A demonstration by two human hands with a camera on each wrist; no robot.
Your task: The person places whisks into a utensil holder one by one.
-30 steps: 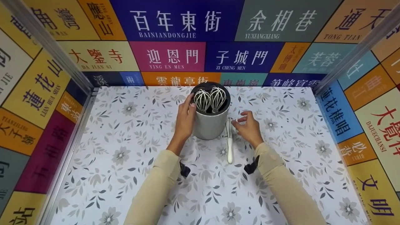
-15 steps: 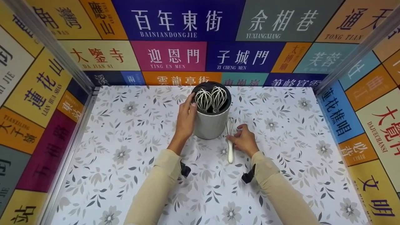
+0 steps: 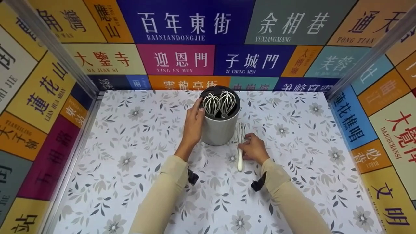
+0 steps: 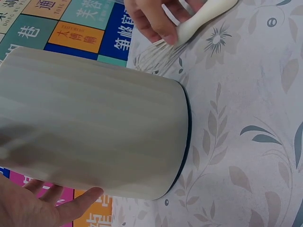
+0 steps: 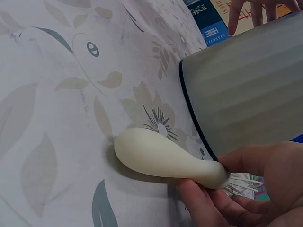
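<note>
My left hand rests against the left side of a grey utensil holder, its fingers nearly straight and one fingertip at the black rim. In the left wrist view the thumb lies along the wall of the holder. Two wire whisks stand in the holder with their wire heads up. To the right of it, my right hand pinches a third whisk at the neck, where the cream handle meets the wires. This whisk lies along the tabletop, its wire head pointing away from me.
A white tabletop with a grey leaf and flower print spreads around the hands. Colourful sign-covered panels rise at the back and on both sides, close behind the holder. Metal corner posts frame the panels.
My right hand has come down and toward me from beside the whisk's wires and taken hold of its neck. The whisk has shifted slightly right. The left hand stays at the holder.
</note>
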